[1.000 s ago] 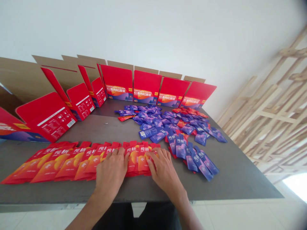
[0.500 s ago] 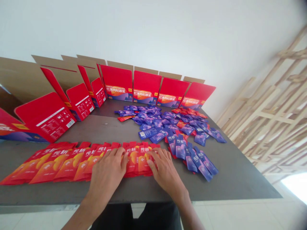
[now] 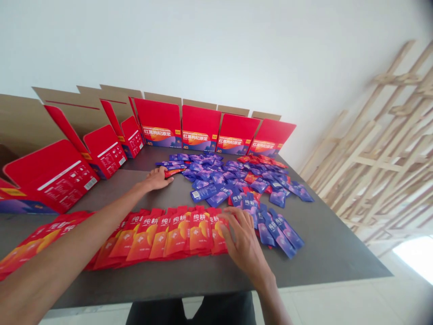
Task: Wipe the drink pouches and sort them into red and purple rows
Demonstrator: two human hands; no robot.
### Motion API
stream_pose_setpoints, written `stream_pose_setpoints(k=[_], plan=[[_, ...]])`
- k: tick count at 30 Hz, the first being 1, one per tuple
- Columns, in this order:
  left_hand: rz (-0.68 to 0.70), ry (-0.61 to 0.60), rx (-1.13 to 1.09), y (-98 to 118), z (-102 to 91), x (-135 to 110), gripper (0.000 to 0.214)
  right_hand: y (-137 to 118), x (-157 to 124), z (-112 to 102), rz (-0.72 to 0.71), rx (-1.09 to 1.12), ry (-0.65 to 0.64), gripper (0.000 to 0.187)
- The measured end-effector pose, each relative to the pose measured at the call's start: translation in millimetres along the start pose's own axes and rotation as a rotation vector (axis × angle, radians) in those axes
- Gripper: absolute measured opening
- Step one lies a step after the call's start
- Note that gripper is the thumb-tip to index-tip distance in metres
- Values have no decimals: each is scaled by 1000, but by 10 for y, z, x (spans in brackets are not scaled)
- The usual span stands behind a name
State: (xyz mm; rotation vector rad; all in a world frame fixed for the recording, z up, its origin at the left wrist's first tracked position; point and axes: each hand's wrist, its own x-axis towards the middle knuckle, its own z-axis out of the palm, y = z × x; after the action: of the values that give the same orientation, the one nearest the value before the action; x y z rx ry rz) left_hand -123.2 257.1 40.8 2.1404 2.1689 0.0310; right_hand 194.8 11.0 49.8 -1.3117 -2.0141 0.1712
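A fanned row of red sachets [image 3: 158, 232] lies along the near edge of the dark table [image 3: 324, 253]. My right hand [image 3: 241, 237] rests with spread fingers on the row's right end. My left hand [image 3: 157, 179] reaches far across the table, its fingers touching a lone red sachet [image 3: 172, 172] at the left edge of a scattered pile of purple sachets [image 3: 230, 178]. Whether that hand grips the sachet I cannot make out. A few more red sachets [image 3: 262, 160] lie at the pile's far side.
Open red cartons [image 3: 199, 128] with brown flaps stand in a line along the wall and down the left side [image 3: 50, 174]. A short fanned row of purple sachets [image 3: 274, 223] lies right of my right hand. Wooden frames [image 3: 379, 149] lean at the right, off the table.
My left hand left the red row and stretched forward to the far lone red sachet. My right hand stayed on the row's right end. The view tipped down slightly.
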Motion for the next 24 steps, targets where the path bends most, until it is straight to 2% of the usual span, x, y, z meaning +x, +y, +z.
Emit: stream_pose_setpoints(k=[6,11,15,19,24], plan=[[70,31,31,36,3,121,55,60,-4,-4,-4,-36,67,25],[72,86,38,82,-16,244,71,66,5,26,-3,-44,57,24],[117,41,-12,98,26,395,76,95,-14,34,4,-36,65,24],[144,46,-24,97,73,496,82,128,-40,26,15,-49,95,24],[112,14,3,92,29,583,70,125,-44,22,22,-58,120,25]])
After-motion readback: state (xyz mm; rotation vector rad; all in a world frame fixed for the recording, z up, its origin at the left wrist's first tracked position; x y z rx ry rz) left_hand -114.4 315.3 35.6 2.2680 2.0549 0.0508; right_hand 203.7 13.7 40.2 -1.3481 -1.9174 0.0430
